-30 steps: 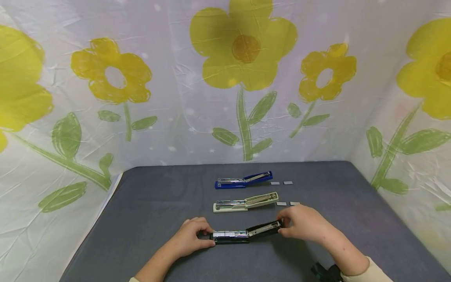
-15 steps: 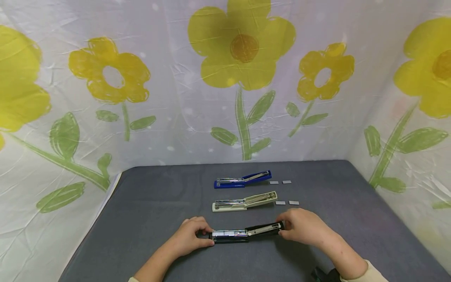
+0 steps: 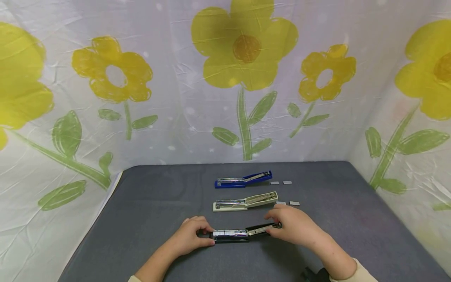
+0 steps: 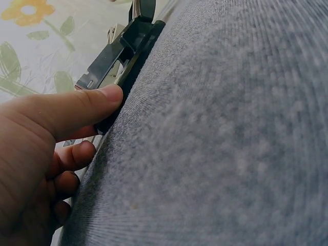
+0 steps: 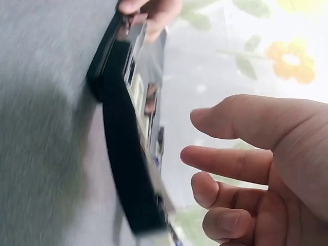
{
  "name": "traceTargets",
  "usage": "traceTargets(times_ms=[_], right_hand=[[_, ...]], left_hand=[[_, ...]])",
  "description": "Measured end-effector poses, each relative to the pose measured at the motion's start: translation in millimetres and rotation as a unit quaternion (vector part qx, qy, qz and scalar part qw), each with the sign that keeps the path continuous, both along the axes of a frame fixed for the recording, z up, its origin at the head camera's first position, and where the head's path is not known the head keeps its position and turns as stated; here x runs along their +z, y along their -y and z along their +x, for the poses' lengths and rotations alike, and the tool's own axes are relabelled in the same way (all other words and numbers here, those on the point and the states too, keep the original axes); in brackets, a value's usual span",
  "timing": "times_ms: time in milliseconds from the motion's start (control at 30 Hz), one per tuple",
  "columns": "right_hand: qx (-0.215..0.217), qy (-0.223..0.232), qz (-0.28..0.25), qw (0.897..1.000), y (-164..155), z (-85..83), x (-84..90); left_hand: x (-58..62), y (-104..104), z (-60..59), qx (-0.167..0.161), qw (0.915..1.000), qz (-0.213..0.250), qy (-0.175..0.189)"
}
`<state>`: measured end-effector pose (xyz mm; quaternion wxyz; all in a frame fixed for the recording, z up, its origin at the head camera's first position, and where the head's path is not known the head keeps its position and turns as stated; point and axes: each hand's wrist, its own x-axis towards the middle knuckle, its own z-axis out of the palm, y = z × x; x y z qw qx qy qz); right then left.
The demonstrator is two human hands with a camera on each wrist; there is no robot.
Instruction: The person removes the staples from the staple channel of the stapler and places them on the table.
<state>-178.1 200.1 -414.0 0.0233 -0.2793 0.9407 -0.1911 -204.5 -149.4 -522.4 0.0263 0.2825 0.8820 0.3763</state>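
Observation:
A black stapler (image 3: 232,239) lies opened out in front of me, its top arm tilted up to the right. Light strips, apparently staples, show in its metal channel. My left hand (image 3: 190,237) pinches the stapler's left end between thumb and fingers, and the left wrist view shows the thumb (image 4: 105,97) on its side. Over the raised arm is my right hand (image 3: 297,226). In the right wrist view its thumb and fingers (image 5: 225,159) are spread, apart from the black arm (image 5: 125,154), holding nothing.
Behind lie a cream stapler (image 3: 230,209) and a blue stapler (image 3: 230,186), both opened out. Small staple strips (image 3: 294,203) lie right of the cream one, more strips (image 3: 274,183) by the blue one. A flowered cloth (image 3: 176,117) rises behind the grey table (image 3: 148,203).
My right hand has let go of the stapler's raised right end and moved left over the arm. The left hand keeps its hold, and the stapler stays in place.

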Motion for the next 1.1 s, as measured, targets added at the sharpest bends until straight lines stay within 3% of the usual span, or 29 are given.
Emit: traceTargets(times_ms=[167, 567, 733, 1100], right_hand=[[0.027, -0.015, -0.013, 0.999, 21.7, -0.6, -2.8], [0.07, 0.003, -0.017, 0.997, 64.5, -1.8, -20.0], [0.078, 0.008, -0.01, 0.997, 72.8, -1.1, -24.8], [0.067, -0.032, 0.017, 0.997, 84.5, 1.7, -38.4]], left_hand=[[0.2, 0.7, 0.2, 0.001, 1.0, -0.004, 0.003], [-1.5, 0.3, 1.5, -0.002, 0.9997, 0.007, -0.022], [-2.1, 0.6, 0.7, -0.005, 0.9997, 0.008, -0.022], [-0.1, 0.9, 1.6, -0.005, 0.9998, 0.013, -0.017]])
